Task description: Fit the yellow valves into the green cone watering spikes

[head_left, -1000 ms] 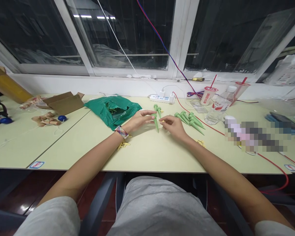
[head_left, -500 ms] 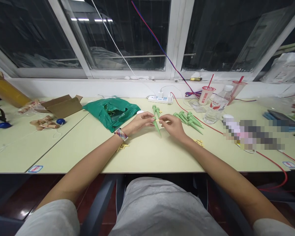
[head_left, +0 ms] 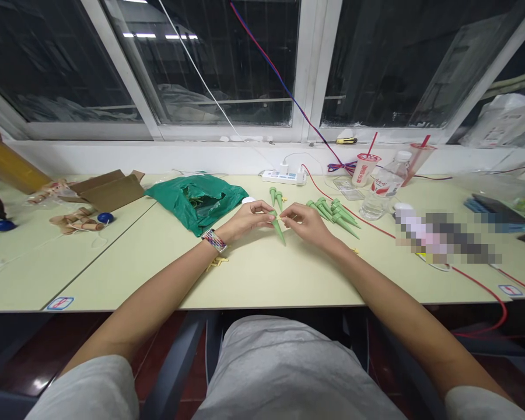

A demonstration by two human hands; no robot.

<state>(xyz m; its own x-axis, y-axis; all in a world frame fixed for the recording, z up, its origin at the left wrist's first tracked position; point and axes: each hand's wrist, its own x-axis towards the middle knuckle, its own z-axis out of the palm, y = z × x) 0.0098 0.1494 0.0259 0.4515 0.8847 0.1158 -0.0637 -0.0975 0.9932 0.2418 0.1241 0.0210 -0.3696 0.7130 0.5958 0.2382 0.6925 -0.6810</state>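
Pale-green plastic spike (head_left: 279,229) mid-counter (head_left: 114,280), pale yellow; more same green to its R. Glossy dark-green plastic bag (head_left: 196,204) nr back edge. Multicolour striped wristband (head_left: 214,240). Red wire (head_left: 354,217) on counter, R side. Dark-blue ball (head_left: 105,217) twd L end.

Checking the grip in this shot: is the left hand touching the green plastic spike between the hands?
Touching: the head view shows the left hand with its fingertips on the upper end of the green plastic spike.

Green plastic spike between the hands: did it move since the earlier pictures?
Yes. The green plastic spike moved toward the person, and it now lies farther below the white power strip in the head view.
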